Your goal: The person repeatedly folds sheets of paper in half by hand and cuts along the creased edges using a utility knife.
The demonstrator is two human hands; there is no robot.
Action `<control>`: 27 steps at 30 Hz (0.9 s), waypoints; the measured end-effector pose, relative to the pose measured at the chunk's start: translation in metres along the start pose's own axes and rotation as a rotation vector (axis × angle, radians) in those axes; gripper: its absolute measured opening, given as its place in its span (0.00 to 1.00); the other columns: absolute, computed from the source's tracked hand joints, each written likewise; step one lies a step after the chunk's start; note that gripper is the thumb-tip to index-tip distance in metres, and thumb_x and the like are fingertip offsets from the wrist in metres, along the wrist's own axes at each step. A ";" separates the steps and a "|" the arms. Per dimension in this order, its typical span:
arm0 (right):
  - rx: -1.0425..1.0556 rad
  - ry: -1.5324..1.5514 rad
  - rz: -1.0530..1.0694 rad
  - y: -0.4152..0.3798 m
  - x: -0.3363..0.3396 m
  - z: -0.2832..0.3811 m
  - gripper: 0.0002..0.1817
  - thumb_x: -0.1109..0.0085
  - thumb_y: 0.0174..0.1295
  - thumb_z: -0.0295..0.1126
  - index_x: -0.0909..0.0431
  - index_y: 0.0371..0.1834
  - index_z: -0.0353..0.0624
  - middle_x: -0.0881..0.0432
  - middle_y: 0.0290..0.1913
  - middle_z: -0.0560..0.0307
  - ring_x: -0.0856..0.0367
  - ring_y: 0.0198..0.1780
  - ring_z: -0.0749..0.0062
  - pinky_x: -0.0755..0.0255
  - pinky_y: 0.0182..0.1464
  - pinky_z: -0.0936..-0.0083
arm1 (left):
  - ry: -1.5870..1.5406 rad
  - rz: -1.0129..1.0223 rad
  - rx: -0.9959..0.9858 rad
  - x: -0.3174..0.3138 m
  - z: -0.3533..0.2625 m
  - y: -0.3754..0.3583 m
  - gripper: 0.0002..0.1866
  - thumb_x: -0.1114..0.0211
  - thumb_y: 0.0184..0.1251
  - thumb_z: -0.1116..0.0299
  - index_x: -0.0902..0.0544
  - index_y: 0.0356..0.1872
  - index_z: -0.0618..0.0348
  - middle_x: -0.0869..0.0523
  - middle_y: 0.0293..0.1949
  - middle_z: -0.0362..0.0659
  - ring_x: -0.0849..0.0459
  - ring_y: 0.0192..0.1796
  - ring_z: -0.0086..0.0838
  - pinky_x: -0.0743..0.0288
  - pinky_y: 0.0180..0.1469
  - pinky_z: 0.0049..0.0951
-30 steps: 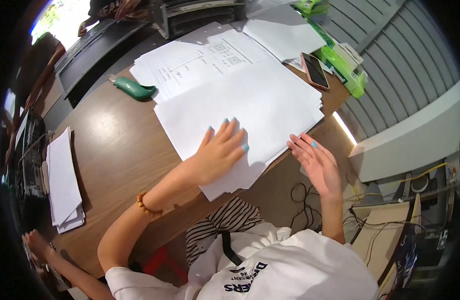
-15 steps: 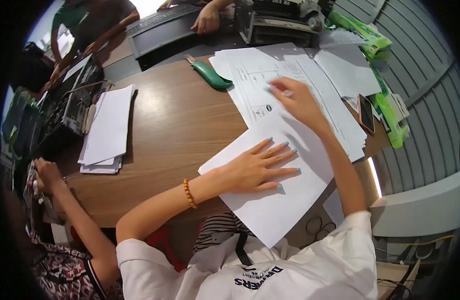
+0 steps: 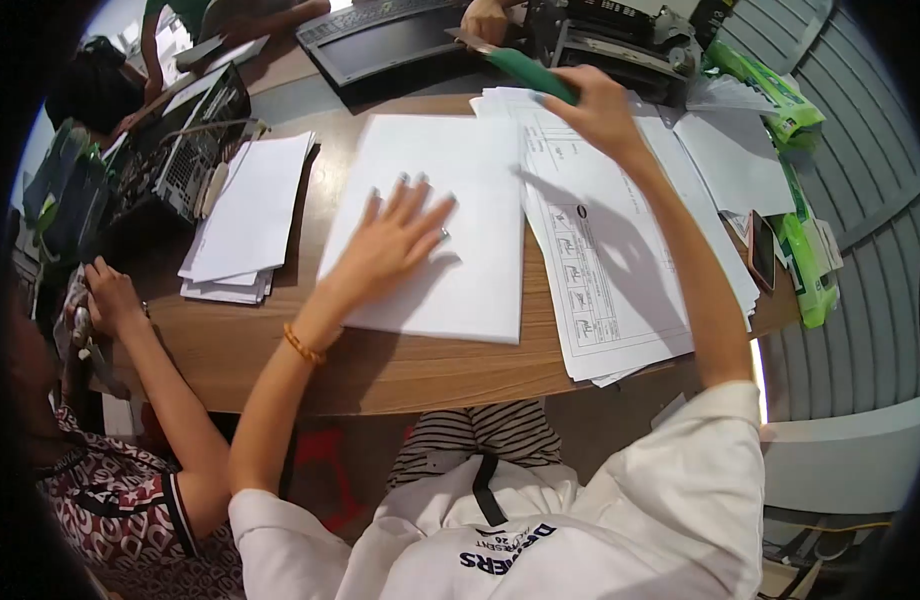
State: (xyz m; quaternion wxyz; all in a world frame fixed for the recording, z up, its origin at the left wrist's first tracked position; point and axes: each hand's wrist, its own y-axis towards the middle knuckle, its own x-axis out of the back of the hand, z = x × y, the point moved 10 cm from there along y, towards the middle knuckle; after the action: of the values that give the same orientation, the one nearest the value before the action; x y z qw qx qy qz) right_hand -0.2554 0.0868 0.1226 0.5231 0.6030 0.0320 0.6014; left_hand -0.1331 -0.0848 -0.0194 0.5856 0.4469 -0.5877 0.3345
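Note:
My left hand point(image 3: 395, 245) lies on a blank white sheet point(image 3: 470, 290), fingers spread, with an orange bead bracelet at the wrist. The sheet rests on the table in front of me. Raised over the far end of the printed sheets, my right hand point(image 3: 598, 108) is closed around a green-handled knife point(image 3: 532, 72). Its short flat blade points left, toward the laptop-like device. Below my right forearm lies a stack of printed sheets point(image 3: 620, 290) with diagrams, just right of the blank sheet.
A pile of white papers point(image 3: 250, 220) lies left, beside a black electronic unit point(image 3: 215, 130). A dark keyboard device point(image 3: 390, 50) and a machine point(image 3: 620, 50) stand at the back. A phone point(image 3: 762, 250) and green packets point(image 3: 806, 275) are right. Another person's hand point(image 3: 112, 295) is at the left edge.
My left hand has moved the blank sheet left and squared it on the table, off the printed sheets. My right hand has picked up the green-handled knife from the table.

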 end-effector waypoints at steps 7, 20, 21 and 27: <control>-0.150 0.022 0.233 -0.157 0.069 0.072 0.22 0.37 0.43 0.24 0.22 0.47 0.37 0.22 0.36 0.50 0.20 0.37 0.63 0.27 0.39 0.73 | 0.053 0.003 0.113 0.005 0.010 0.013 0.30 0.63 0.71 0.45 0.46 0.70 0.44 0.50 0.72 0.45 0.57 0.74 0.37 0.67 0.73 0.47; -0.271 0.051 0.256 -0.209 0.061 0.090 0.23 0.34 0.42 0.25 0.21 0.46 0.35 0.23 0.37 0.52 0.24 0.36 0.64 0.29 0.35 0.73 | 0.048 -0.028 0.084 0.002 0.006 0.006 0.31 0.63 0.70 0.44 0.47 0.71 0.45 0.49 0.72 0.44 0.56 0.74 0.35 0.68 0.73 0.43; -0.263 0.055 0.259 -0.208 0.060 0.091 0.23 0.35 0.42 0.24 0.21 0.46 0.35 0.23 0.36 0.52 0.25 0.36 0.64 0.29 0.35 0.73 | 0.049 -0.030 0.084 0.002 0.006 0.006 0.31 0.63 0.70 0.44 0.47 0.71 0.45 0.49 0.72 0.44 0.56 0.74 0.35 0.68 0.73 0.43; -0.262 0.048 0.234 -0.206 0.057 0.095 0.23 0.35 0.41 0.25 0.22 0.46 0.35 0.23 0.36 0.51 0.25 0.36 0.63 0.30 0.34 0.72 | 0.029 -0.020 0.074 0.006 0.005 0.003 0.32 0.62 0.69 0.43 0.47 0.71 0.44 0.50 0.72 0.43 0.57 0.74 0.34 0.69 0.73 0.43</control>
State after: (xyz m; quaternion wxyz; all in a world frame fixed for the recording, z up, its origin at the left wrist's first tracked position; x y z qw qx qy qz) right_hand -0.0465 0.1613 0.0499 0.5226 0.5149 -0.1048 0.6714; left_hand -0.1369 -0.0891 -0.0140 0.5806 0.4694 -0.5616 0.3567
